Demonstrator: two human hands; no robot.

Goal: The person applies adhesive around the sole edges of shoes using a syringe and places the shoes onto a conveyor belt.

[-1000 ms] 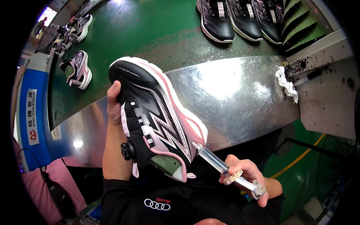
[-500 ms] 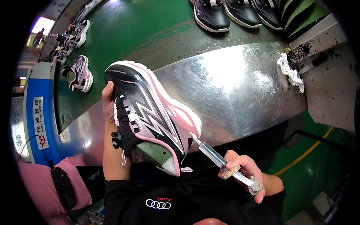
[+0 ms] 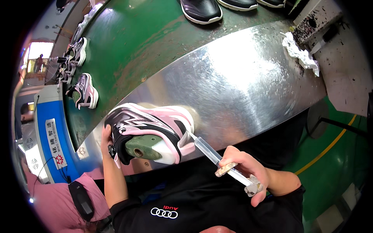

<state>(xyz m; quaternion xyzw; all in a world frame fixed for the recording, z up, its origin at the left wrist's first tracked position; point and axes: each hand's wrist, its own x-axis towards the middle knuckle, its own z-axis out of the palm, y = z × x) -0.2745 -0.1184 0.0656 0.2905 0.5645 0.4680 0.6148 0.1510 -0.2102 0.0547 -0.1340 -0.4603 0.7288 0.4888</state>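
My left hand (image 3: 106, 139) grips a black, pink and white sneaker (image 3: 149, 112) at its toe end, the fingers mostly hidden under it. The shoe is tilted over the metal plate, its collar toward me. Inside its opening sits a green shoe last (image 3: 144, 145) with a white heel part. A round black dial shows at the laces, close to my left hand. In my right hand (image 3: 248, 169) is a clear syringe (image 3: 208, 150), fingers around its flange and plunger end. Its thin nozzle points at the heel, at or very near the edge between upper and sole.
A shiny metal plate (image 3: 248, 89) spans the front of the green worktable (image 3: 143, 46). Black shoes (image 3: 202, 9) stand at the back; more pink-black sneakers (image 3: 86, 91) are at left. Crumpled white paper (image 3: 300, 54) lies by a stained machine (image 3: 345, 73) at right. A person in pink (image 3: 54, 202) is at lower left.
The shoe has been lowered and turned: its toe has come down and its opening shows more. The syringe has moved slightly up and left, its nozzle staying by the heel. The view has shifted.
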